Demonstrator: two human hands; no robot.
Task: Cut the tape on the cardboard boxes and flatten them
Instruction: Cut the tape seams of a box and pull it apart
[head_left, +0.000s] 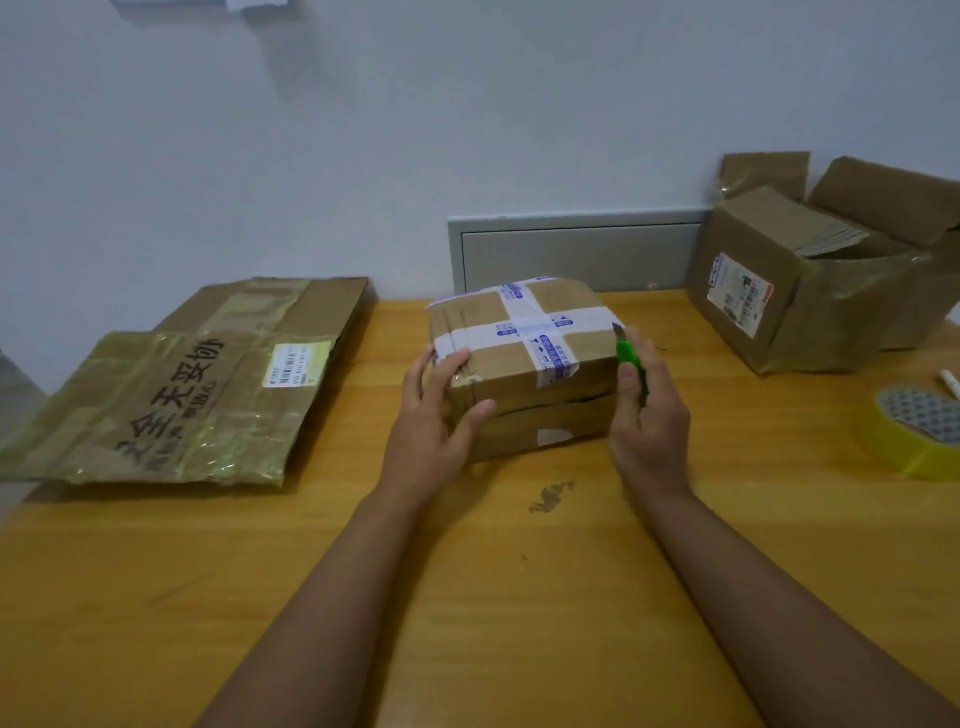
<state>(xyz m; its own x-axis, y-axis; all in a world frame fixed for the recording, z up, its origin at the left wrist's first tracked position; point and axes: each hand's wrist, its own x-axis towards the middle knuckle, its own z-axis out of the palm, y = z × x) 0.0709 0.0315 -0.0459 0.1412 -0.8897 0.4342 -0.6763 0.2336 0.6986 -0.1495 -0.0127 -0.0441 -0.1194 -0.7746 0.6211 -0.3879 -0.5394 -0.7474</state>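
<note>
A small cardboard box (519, 374) with a cross of white-and-blue printed tape on top sits in the middle of the wooden table (467, 597). My left hand (441, 410) holds its near left corner, fingers on the top and thumb against the front face. My right hand (649, 410) grips a green utility knife (631, 358) at the box's right side, its short blade tip close to the tape at the top right edge. A split runs across the box's front face.
Flattened cardboard boxes (197, 384) with shiny tape lie at the left. An opened cardboard box (810, 280) stands at the back right. A yellow tape roll (914, 431) and a white marker (950, 382) lie at the right edge. A grey panel (571, 249) sits in the wall behind.
</note>
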